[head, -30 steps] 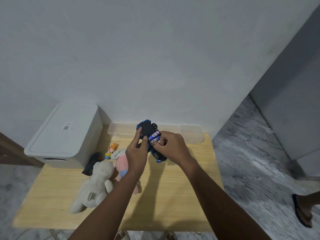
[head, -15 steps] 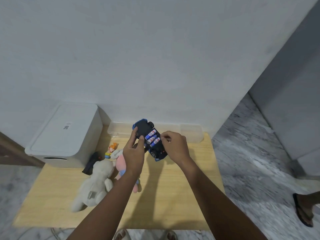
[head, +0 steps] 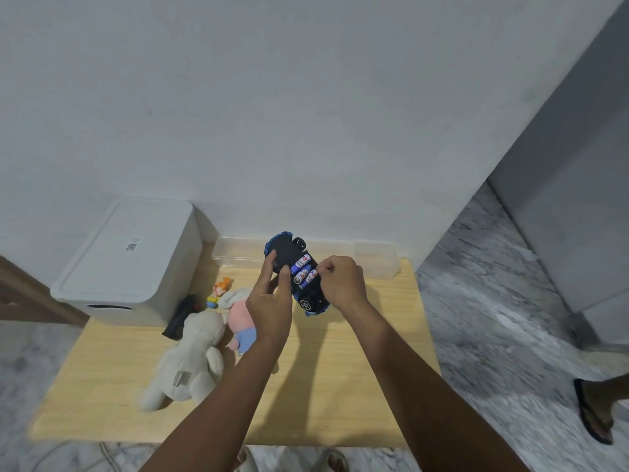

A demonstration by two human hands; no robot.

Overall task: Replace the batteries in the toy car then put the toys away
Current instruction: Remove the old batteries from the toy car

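You are holding the toy car [head: 295, 277] upside down, up above the wooden table [head: 340, 386], with its black belly facing you. Your left hand [head: 270, 303] is holding the car's left side, with 2 fingers lying straight along the belly and the thumb tucked under. Your right hand [head: 342, 282] is curled, and its fingertips are pinching at the right edge of the battery slot.

A moment ago your right hand was covering the slot. Now it is sitting further right, and 3 batteries [head: 304, 271] are showing side by side in the slot, blue and white with red marks. The car is also turning a little in your hands.

I think this means the batteries are in or almost in. Whether they are the new ones, I cannot tell. I cannot see a cover on the slot, so closing it is probably your next job.

The other toys are waiting on the table: a white plush bear [head: 190, 356], a pink plush toy [head: 240, 318], a small orange figure [head: 219, 291] and a black thing [head: 182, 316] beside the white box [head: 132, 264]. A clear bin [head: 374, 260] is sitting by the wall behind the car.
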